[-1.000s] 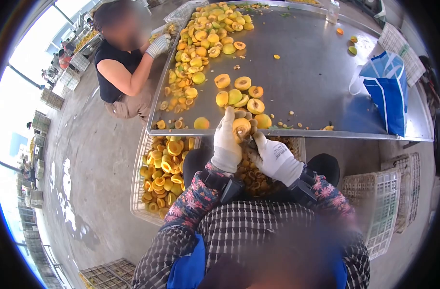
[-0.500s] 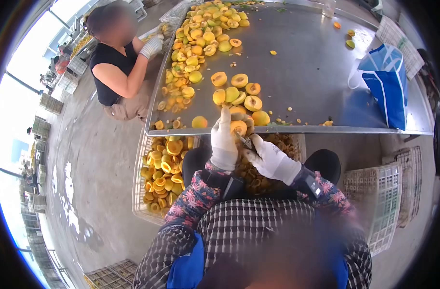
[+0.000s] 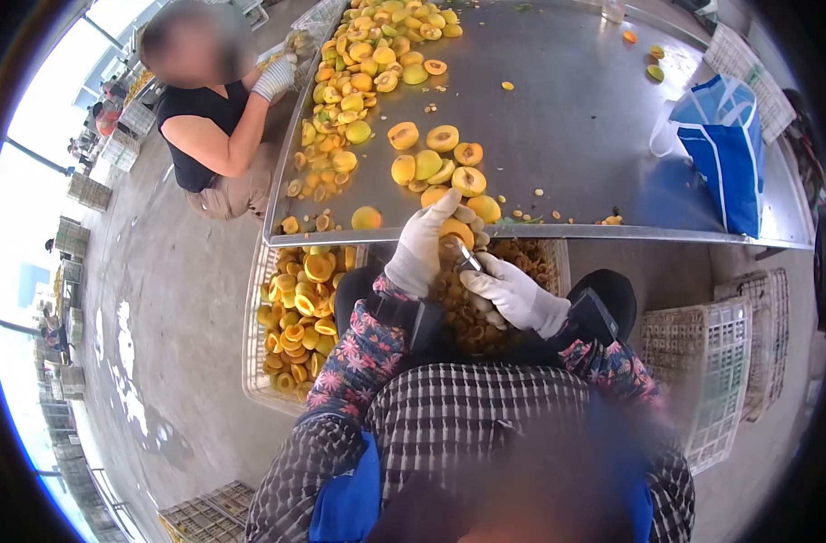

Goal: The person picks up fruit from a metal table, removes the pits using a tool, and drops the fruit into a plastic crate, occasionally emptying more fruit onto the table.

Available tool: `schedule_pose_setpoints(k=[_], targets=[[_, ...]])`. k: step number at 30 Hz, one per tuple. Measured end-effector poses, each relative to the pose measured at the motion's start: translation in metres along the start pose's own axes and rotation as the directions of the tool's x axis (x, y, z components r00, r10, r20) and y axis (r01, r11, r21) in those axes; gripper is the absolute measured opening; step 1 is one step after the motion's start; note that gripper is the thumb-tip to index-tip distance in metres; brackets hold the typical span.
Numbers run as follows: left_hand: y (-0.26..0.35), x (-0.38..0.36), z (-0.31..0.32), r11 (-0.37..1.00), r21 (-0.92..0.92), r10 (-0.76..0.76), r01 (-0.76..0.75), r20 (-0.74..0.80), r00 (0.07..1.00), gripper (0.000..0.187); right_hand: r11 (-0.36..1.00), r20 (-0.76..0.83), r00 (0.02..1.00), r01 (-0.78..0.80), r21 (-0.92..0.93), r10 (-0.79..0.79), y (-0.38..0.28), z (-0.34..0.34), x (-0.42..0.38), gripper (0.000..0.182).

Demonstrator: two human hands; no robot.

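Observation:
My gloved left hand point(image 3: 422, 244) is closed around a yellow peach half point(image 3: 456, 233) just off the front edge of the metal table point(image 3: 576, 127). In my gloved right hand point(image 3: 519, 295) is a small metal pitting tool point(image 3: 470, 259), its shiny end close against the fruit; its tip is hard to make out. Cut peach halves point(image 3: 468, 182) lie on the tabletop just beyond my left hand. Below my hands, between my knees, brown peach pits point(image 3: 472, 312) are heaped.
A crate point(image 3: 253, 348) of peach halves stands left below the table. More peaches point(image 3: 377, 59) are piled along the table's left side, where a co-worker point(image 3: 209, 127) works. A blue bag point(image 3: 725, 167) sits at the right; plastic crates point(image 3: 702, 362) stand beneath.
The view has shifted slightly. My left hand has turned the peach half, and the tool's metal end shows more clearly beside it. The co-worker leans a little differently.

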State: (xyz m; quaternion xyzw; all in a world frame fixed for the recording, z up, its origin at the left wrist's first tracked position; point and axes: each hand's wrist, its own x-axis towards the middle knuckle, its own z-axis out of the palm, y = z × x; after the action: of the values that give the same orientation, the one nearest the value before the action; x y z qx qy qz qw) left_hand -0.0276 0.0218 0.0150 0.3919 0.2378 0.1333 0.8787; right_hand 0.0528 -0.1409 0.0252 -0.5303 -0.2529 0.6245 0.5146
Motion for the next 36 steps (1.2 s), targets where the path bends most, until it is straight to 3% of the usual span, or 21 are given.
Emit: schedule_pose_setpoints(k=[2, 5, 6, 8, 11, 15, 16, 17, 18, 19, 20, 22, 24, 26, 27, 28, 29, 32, 35, 36], targets=[[-0.008, 0.002, 0.005, 0.997, -0.07, 0.036, -0.039, -0.042, 0.998, 0.045, 0.992, 0.011, 1.0, -0.001, 0.126, 0.0, -0.001, 0.001, -0.005, 0.033], [-0.014, 0.001, 0.017, 0.992, -0.088, 0.078, -0.091, -0.134, 0.988, 0.042, 0.989, 0.042, 0.999, -0.024, 0.148, 0.018, 0.014, -0.011, -0.001, 0.036], [-0.014, 0.003, 0.019, 0.992, -0.114, 0.031, -0.049, -0.151, 0.988, 0.041, 0.988, -0.021, 0.989, 0.148, -0.048, -0.149, 0.025, -0.014, 0.006, 0.038], [-0.013, 0.006, 0.022, 0.985, -0.169, -0.065, 0.033, -0.183, 0.981, 0.038, 0.793, -0.039, 0.875, 0.418, -0.442, -0.483, 0.048, -0.017, 0.017, 0.041], [-0.015, 0.016, 0.01, 0.902, -0.396, -0.156, 0.172, 0.071, 0.985, 0.034, 0.763, -0.011, 0.918, 0.324, -0.559, -0.397, 0.024, -0.006, -0.005, 0.045], [-0.02, 0.02, 0.006, 0.864, -0.49, -0.088, 0.115, 0.076, 0.993, 0.033, 0.682, -0.014, 0.905, 0.309, -0.663, -0.424, 0.028, -0.007, -0.013, 0.044], [-0.022, 0.017, 0.007, 0.91, -0.413, -0.037, 0.035, 0.003, 0.999, 0.034, 0.65, -0.031, 0.892, 0.305, -0.696, -0.452, 0.029, -0.011, -0.015, 0.044], [-0.023, 0.012, 0.01, 0.944, -0.328, 0.028, -0.049, -0.067, 0.997, 0.035, 0.675, -0.037, 0.95, 0.192, -0.712, -0.309, 0.025, -0.018, -0.02, 0.042], [-0.02, 0.007, 0.007, 0.961, -0.236, 0.114, -0.144, -0.138, 0.984, 0.036, 0.593, -0.061, 0.917, 0.202, -0.779, -0.393, 0.034, -0.023, -0.026, 0.033], [-0.014, 0.001, -0.005, 0.973, -0.056, 0.222, -0.225, -0.053, 0.974, 0.036, 0.531, -0.059, 0.907, 0.191, -0.826, -0.417, 0.049, -0.034, -0.026, 0.033], [-0.001, -0.01, -0.013, 0.965, 0.089, 0.258, -0.247, -0.139, 0.956, 0.036, 0.429, -0.103, 0.924, 0.07, -0.901, -0.367, 0.045, -0.033, -0.034, 0.035], [0.028, -0.031, -0.031, 0.905, 0.364, 0.336, -0.218, -0.3, 0.893, 0.036, 0.4, -0.138, 0.979, -0.067, -0.914, -0.152, 0.05, -0.043, -0.04, 0.043], [0.049, -0.049, -0.093, 0.466, 0.87, 0.607, -0.162, -0.181, 0.774, 0.035, 0.363, -0.158, 0.987, -0.16, -0.918, 0.035, 0.052, -0.046, -0.047, 0.048], [0.073, -0.061, -0.142, 0.211, 0.977, 0.591, 0.002, -0.129, 0.797, 0.035, 0.287, -0.071, 0.997, -0.064, -0.956, -0.014, 0.052, -0.047, -0.055, 0.049], [0.077, -0.064, -0.145, -0.088, 0.985, 0.724, 0.151, -0.041, 0.689, 0.034, 0.293, -0.057, 0.998, -0.051, -0.955, -0.011, 0.054, -0.047, -0.051, 0.049], [0.081, -0.065, -0.145, -0.348, 0.878, 0.806, 0.329, 0.101, 0.583, 0.034, 0.295, -0.046, 0.999, -0.041, -0.955, -0.012, 0.056, -0.049, -0.046, 0.049], [0.086, -0.06, -0.142, -0.155, 0.945, 0.796, 0.287, -0.052, 0.603, 0.038, 0.296, -0.038, 0.999, -0.032, -0.955, -0.013, 0.057, -0.05, -0.042, 0.049], [0.087, -0.024, -0.132, 0.037, 0.98, 0.622, 0.197, -0.177, 0.763, 0.044, 0.325, -0.004, 0.991, 0.04, -0.945, -0.132, 0.044, -0.036, -0.034, 0.047], [0.06, 0.015, -0.127, -0.161, 0.952, 0.531, 0.259, -0.138, 0.836, 0.052, 0.299, -0.019, 0.994, 0.014, -0.954, -0.108, 0.046, -0.036, -0.019, 0.045], [0.06, 0.022, -0.129, -0.144, 0.954, 0.482, 0.264, -0.165, 0.861, 0.052, 0.289, -0.017, 0.995, 0.012, -0.957, -0.097, 0.042, -0.034, -0.017, 0.044]])
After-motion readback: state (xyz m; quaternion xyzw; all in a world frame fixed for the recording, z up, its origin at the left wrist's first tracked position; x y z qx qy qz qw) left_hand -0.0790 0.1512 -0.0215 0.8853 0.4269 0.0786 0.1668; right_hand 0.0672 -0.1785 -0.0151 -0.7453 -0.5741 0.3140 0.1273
